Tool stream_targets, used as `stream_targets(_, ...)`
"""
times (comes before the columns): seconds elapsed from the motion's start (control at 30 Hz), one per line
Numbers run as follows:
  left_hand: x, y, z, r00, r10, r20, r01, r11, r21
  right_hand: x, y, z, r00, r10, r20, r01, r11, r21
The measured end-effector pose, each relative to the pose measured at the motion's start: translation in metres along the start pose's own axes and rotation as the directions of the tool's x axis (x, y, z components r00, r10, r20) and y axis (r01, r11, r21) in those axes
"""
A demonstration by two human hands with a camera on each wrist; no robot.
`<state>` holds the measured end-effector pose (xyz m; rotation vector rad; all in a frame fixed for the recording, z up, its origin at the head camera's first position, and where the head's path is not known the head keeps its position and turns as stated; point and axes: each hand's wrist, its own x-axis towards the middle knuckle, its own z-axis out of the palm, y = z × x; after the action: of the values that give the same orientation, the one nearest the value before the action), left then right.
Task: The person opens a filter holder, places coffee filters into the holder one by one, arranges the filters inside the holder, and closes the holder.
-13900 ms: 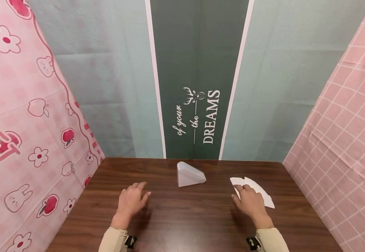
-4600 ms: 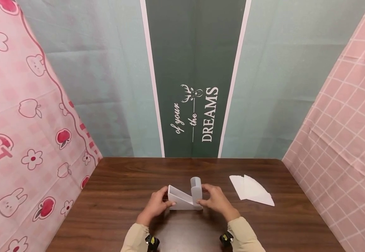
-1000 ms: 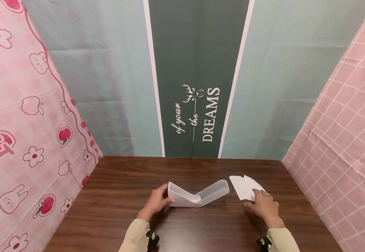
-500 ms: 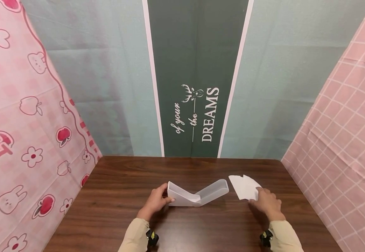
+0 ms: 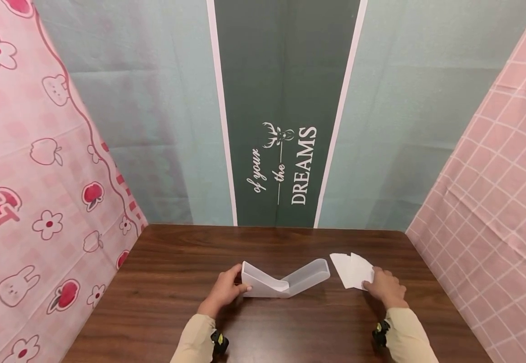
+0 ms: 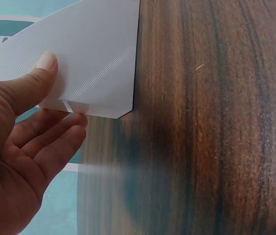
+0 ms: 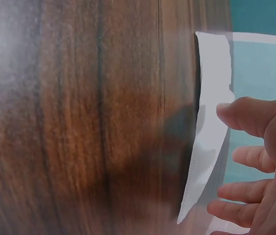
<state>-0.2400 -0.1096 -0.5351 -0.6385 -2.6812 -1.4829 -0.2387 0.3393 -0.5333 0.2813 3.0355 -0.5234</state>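
A translucent white plastic case (image 5: pixel 265 286) with a fan-like outline stands on the table in the head view. Its hinged lid (image 5: pixel 308 277) is swung out to the right. At the case's left end my left hand (image 5: pixel 224 291) holds the wall, thumb on the near face and fingers behind, also plain in the left wrist view. White fan-shaped filter papers (image 5: pixel 351 271) with a crimped edge lie right of the lid, partly overlapping. My right hand (image 5: pixel 386 288) is at their right end, covering it. In the right wrist view its thumb touches the papers (image 7: pixel 210 112); the other fingers are spread loosely beside them.
The brown wood-grain table (image 5: pixel 281 327) reaches back to a green and teal cloth backdrop (image 5: pixel 276 101). Pink printed cloth (image 5: pixel 31 201) hangs on the left, pink checked cloth (image 5: pixel 494 201) on the right.
Over the last second my right hand has shifted slightly right and round the papers' right end. Left hand and case stay put. Earlier the case was closed, then both hands opened its lid.
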Motion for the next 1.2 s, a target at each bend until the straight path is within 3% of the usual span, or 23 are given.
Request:
stream_targets(0.63, -0.001, 0.001, 0.001, 1.000, 0.006, 0.000, -0.006, 1.000, 0.002, 0.006, 0.012, 0.002, 0.997, 0.054, 0.046, -0.056, 0.998, 0.031)
stream_targets(0.93, -0.001, 0.001, 0.001, 1.000, -0.014, 0.005, 0.014, 1.000, -0.006, 0.010, 0.016, 0.004, 0.999, 0.001, -0.039, 0.000, 1.000, 0.026)
stream_targets(1.2, -0.001, 0.000, 0.001, 1.000, -0.009, 0.002, 0.009, 1.000, 0.000, 0.011, 0.021, 0.007, 0.992, -0.001, -0.128, 0.009, 0.998, 0.067)
